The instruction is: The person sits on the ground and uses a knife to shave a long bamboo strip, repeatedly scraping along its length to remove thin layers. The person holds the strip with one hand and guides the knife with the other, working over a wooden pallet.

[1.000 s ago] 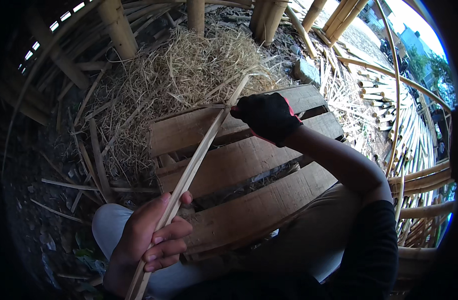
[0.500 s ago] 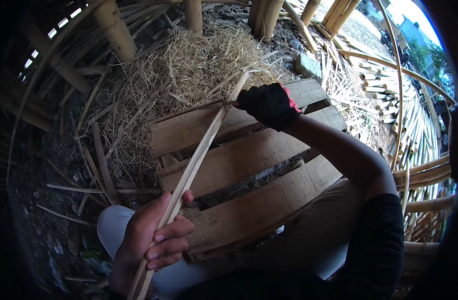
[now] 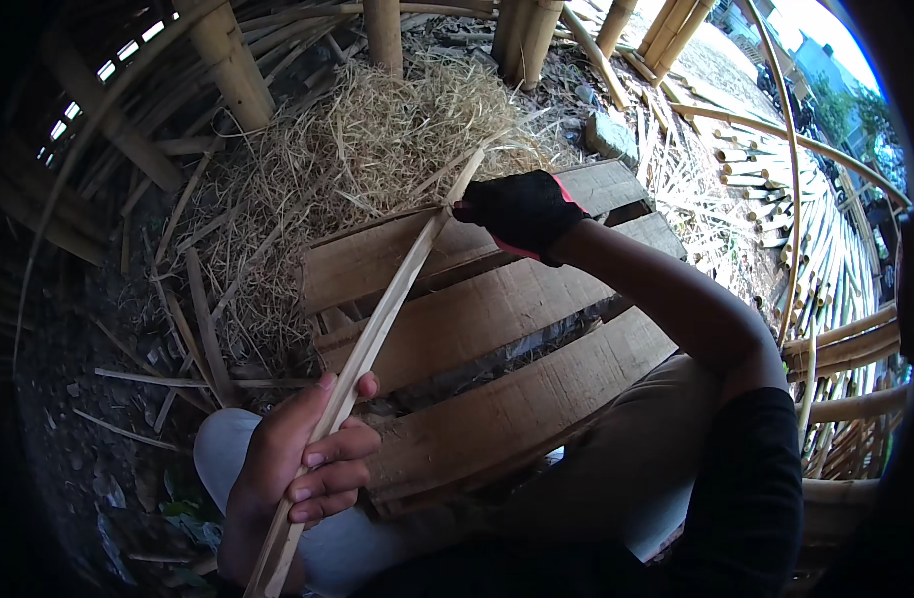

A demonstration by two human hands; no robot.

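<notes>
A long pale strip of split bamboo (image 3: 382,311) runs slantwise over the slatted wooden bench, its far tip above the heap of shavings. My bare left hand (image 3: 303,453) is wrapped round its near part, thumb along the top. In a black and red glove, my right hand (image 3: 522,211) is closed right beside the strip's far part. A small dark piece shows where the glove meets the strip; what it is, I cannot make out. The bench's wide slats (image 3: 467,319) lie beneath both, with gaps between them.
Curly shavings (image 3: 377,140) are heaped beyond the bench. Bamboo posts (image 3: 384,40) stand at the back. Many cut bamboo poles (image 3: 806,239) lie at the right. A grey block (image 3: 610,138) rests behind the bench, and loose strips (image 3: 203,329) lie at the left.
My right hand has shifted slightly left and down and turned, with more red of the glove showing underneath. The strip and my left hand have moved a little to the left.
</notes>
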